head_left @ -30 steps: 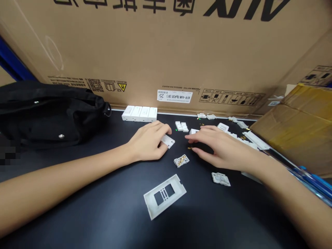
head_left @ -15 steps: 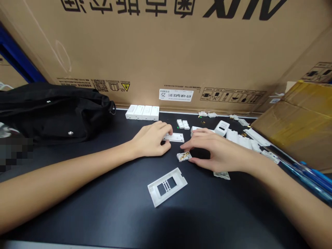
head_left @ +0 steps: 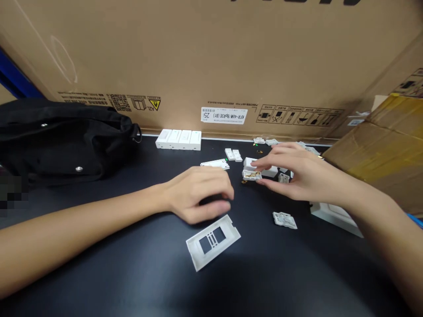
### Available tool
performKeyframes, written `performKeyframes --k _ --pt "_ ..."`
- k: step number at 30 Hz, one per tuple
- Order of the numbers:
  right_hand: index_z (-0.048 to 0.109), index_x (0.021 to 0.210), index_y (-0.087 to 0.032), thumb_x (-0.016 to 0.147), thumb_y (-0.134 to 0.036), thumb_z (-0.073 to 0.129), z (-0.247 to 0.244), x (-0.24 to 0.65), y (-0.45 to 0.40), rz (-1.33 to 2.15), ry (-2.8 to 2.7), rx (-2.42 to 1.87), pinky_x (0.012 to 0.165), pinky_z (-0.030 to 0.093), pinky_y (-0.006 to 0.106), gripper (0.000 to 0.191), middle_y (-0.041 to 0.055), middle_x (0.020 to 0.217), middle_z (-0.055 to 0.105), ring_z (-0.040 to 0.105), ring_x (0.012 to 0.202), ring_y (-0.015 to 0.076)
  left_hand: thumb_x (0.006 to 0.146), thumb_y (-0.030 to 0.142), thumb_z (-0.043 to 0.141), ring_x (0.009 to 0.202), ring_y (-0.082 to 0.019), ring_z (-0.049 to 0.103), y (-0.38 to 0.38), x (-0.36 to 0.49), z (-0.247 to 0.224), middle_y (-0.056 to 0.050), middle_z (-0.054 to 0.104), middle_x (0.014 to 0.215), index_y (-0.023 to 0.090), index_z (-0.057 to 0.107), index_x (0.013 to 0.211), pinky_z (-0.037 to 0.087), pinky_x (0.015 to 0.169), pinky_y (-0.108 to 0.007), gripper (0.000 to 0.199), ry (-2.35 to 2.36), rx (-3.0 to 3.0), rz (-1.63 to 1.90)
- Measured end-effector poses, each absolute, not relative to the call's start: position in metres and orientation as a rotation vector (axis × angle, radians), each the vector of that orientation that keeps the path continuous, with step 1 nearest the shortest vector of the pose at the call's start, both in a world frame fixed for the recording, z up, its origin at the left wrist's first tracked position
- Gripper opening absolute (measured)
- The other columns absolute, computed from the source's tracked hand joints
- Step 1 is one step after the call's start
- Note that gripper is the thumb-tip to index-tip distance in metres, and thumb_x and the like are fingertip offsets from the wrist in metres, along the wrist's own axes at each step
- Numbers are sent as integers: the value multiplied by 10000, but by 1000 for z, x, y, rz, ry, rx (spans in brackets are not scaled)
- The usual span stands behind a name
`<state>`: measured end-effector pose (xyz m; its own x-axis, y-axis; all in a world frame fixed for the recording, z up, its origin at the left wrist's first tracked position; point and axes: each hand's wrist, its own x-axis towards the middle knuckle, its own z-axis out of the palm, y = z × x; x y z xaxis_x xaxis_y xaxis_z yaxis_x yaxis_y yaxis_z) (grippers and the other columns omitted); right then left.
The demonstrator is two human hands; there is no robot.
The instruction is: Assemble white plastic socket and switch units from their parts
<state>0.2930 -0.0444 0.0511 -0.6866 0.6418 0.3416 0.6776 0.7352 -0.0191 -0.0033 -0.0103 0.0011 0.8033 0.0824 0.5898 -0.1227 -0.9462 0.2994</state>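
My right hand (head_left: pixel 291 169) pinches a small white switch insert with brass contacts (head_left: pixel 252 175) between thumb and fingertips. My left hand (head_left: pixel 205 193) hovers over the table with thumb and fingers apart, nothing between them. Just in front of it lies a white switch faceplate (head_left: pixel 228 226), inner side up, with two square openings. Behind the left hand is a flat white strip (head_left: pixel 214 164). Two small white pieces (head_left: pixel 233 155) lie a little farther back. A loose grey-white insert part (head_left: pixel 284 220) rests on the table below the right hand.
A row of white switch units (head_left: pixel 179 139) stands against the large cardboard box (head_left: pixel 165 57). A black bag (head_left: pixel 66 141) lies at left, and a taped carton (head_left: pixel 383 145) at right. More white housings (head_left: pixel 337 215) are partly covered by my right arm.
My left hand has let go of the white strip and come forward. My right hand has carried the switch insert back and to the right. The view has shifted slightly.
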Motion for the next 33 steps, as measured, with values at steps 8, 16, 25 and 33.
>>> performKeyframes --k 8,16,25,33 --pt "731 1119 -246 942 -282 664 53 289 -50 -130 -2627 -984 948 454 428 193 25 910 770 680 840 219 761 97 581 791 -208 675 -17 -3 6 -46 744 876 257 629 926 553 710 -349 235 -120 2660 558" --pt "718 1099 -242 971 -307 642 54 292 -51 -184 -2671 -989 946 444 418 162 14 867 737 650 804 207 720 72 554 636 -150 573 22 -23 14 -2 616 693 217 633 778 493 640 -279 175 139 2526 350" --pt "734 1108 -256 970 -310 633 61 296 -53 -187 -2663 -1009 966 433 436 180 23 840 732 641 771 223 941 259 658 761 -142 635 26 -29 57 -27 709 852 174 689 955 525 701 -246 92 340 2280 222" --pt "741 1070 -256 959 -304 642 61 298 -52 -165 -2665 -1030 916 435 426 156 25 793 711 628 764 230 821 269 850 865 -148 626 -10 -13 54 -26 700 1081 213 669 1165 548 748 -240 393 316 2320 -22"
